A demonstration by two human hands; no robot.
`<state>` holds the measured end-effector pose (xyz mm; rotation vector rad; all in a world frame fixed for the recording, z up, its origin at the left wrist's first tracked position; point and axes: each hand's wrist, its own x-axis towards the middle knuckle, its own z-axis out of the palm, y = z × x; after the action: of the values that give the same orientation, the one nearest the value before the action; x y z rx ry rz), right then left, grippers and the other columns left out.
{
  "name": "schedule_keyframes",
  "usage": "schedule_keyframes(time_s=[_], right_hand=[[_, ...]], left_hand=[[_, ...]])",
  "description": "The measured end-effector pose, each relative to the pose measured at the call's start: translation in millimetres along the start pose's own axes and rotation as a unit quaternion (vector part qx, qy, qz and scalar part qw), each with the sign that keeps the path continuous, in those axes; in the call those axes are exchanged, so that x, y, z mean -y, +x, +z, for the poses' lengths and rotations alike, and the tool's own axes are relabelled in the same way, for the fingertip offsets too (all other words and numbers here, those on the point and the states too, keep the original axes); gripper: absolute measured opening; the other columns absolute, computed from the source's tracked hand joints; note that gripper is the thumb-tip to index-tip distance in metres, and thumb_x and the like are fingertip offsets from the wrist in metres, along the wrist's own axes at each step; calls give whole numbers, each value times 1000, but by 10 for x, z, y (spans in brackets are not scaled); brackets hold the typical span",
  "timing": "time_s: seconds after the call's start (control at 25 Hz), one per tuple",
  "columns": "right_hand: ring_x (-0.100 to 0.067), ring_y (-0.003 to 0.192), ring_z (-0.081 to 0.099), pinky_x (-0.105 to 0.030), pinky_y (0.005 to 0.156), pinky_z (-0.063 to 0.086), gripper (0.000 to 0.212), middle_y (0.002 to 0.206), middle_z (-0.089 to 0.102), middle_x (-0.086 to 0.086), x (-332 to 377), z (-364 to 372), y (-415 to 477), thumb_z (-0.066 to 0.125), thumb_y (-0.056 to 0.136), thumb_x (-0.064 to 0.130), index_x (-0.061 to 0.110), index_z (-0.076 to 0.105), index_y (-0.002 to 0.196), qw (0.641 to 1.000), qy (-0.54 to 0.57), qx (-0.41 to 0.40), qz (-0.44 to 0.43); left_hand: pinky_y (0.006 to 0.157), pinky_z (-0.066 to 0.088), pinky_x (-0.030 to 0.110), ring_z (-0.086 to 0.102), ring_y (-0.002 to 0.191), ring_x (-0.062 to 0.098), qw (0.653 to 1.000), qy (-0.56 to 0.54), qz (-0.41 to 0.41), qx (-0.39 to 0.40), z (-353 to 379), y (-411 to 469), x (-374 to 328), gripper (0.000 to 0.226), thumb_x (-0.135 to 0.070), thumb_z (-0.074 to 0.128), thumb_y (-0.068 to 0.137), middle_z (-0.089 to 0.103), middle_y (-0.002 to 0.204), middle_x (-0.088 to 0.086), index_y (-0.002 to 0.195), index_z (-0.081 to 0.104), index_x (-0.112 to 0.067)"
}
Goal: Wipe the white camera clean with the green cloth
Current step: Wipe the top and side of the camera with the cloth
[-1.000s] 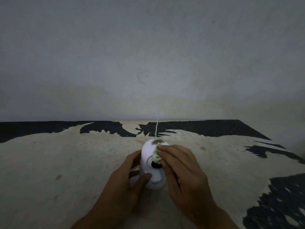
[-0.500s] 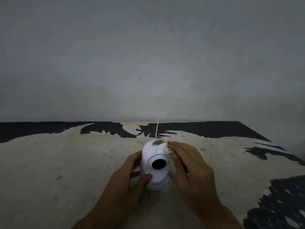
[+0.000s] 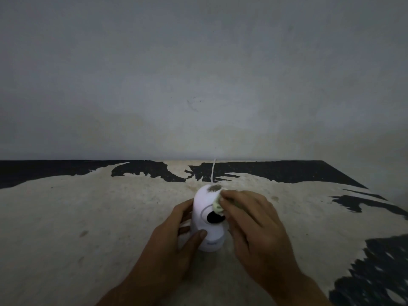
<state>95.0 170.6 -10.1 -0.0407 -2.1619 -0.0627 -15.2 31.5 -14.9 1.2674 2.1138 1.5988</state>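
Right hand presses green cloth on white camera.

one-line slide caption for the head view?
Left hand steadies the white camera while the right hand presses the green cloth near its lens.

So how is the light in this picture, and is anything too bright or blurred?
Head view: dim overall, with the wall and table murky. The white camera glows slightly overexposed, so its surface detail is washed out. The right hand with the green cloth looks a little smeared; the left hand is sharper.
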Motion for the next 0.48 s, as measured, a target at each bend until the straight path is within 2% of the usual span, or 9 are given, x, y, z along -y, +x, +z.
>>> schedule_keyframes(time_s=[0.08,0.16,0.24,0.32,0.36,0.4,0.44,0.48], right_hand=[[-24,100,60,-24,88,46,28,107,67,-14,-61,-96,-15,54,90,15,1,68,110,999,19,-14,49],[-20,94,59,-14,84,42,28,101,66,-13,0,-92,-5,55,90,18,1,70,106,997,32,-31,56],[-17,95,57,-18,81,48,27,100,68,-12,124,-9,-16,55,90,24,5,71,103,999,33,-20,21],[-15,96,54,-28,76,56,26,98,69,-9,186,42,-27,59,84,26,9,71,101,1000,18,3,-26],[-15,94,54,-29,74,57,26,98,69,-8,181,40,-24,60,83,25,10,70,102,999,18,14,-28],[-15,92,56,-28,72,56,26,98,67,-8,159,24,-16,61,83,24,10,69,104,999,24,23,-18],[-15,89,57,-27,69,55,26,98,66,-8,127,-5,-11,61,84,23,10,68,106,999,34,29,-4],[-16,85,58,-27,66,54,26,96,66,-9,89,-43,-11,60,84,22,10,67,107,999,39,27,11]], left_hand=[[66,33,-12,37,88,-37,1000,-1,8,-6,10,-14,5,56,-51,51,66,36,104,-44,117,29,-47],[64,33,-13,38,85,-37,1000,4,7,-11,10,2,9,52,-46,55,71,34,102,-44,114,28,-47],[69,34,-11,42,88,-33,1000,5,-2,-15,16,23,35,52,-36,59,76,38,104,-40,117,29,-43],[81,36,-4,49,107,-12,999,8,-24,-21,19,31,50,56,-28,61,80,44,113,-25,128,32,-30],[85,35,0,49,114,1,999,11,-33,-24,18,35,51,57,-26,61,80,44,114,-19,130,34,-24],[90,35,6,48,114,6,999,11,-32,-28,22,35,49,57,-26,61,80,44,115,-16,131,34,-22],[92,37,11,47,111,3,999,11,-25,-28,24,32,43,57,-27,61,80,44,116,-18,130,34,-24],[90,38,9,47,106,-2,999,12,-16,-27,23,24,33,56,-29,61,80,43,115,-24,128,34,-30]])
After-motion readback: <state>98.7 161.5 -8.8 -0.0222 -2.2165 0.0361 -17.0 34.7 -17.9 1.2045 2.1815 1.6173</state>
